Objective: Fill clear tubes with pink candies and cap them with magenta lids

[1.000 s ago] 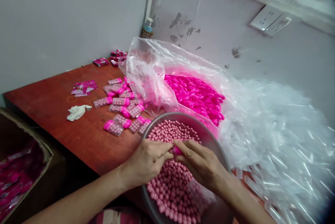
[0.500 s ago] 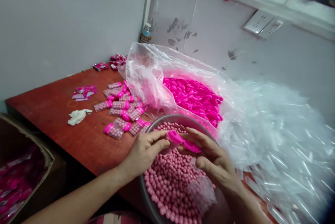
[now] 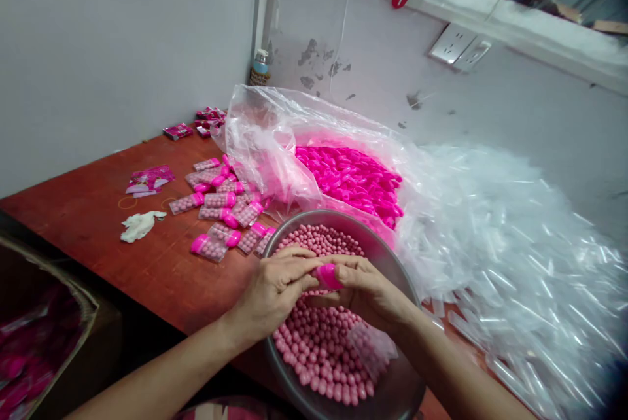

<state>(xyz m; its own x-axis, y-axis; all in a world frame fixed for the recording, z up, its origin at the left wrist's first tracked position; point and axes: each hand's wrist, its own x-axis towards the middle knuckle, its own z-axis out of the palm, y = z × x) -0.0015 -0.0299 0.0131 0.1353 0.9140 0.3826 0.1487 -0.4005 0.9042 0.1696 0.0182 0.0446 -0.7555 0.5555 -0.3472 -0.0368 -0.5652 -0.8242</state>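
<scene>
Above a grey bowl (image 3: 385, 262) of small pink balls (image 3: 324, 358), both hands meet at a small container with a bright pink cap (image 3: 327, 277). My left hand (image 3: 275, 289) grips its body, which the fingers mostly hide. On the cap lies the thumb of my right hand (image 3: 366, 289), its fingers wrapped around the far side; the cap looks closed. A crumpled-looking clear piece (image 3: 373, 349) lies on the balls, near my right wrist. Left of the bowl, several filled clear containers (image 3: 220, 199) with pink caps lie in a loose pile.
Behind the bowl, a clear plastic bag (image 3: 265, 119) holds loose pink caps (image 3: 348, 178). A large heap of empty clear containers (image 3: 515, 263) covers the right side. A cardboard box (image 3: 93, 335) stands lower left. White crumpled tissue (image 3: 140, 226) and pink packets (image 3: 177, 131) lie on the red table (image 3: 161, 276).
The pink flip cap stood open and now looks closed. My right hand has moved in to the left and pressed its thumb onto the cap. The camera view has shifted slightly.
</scene>
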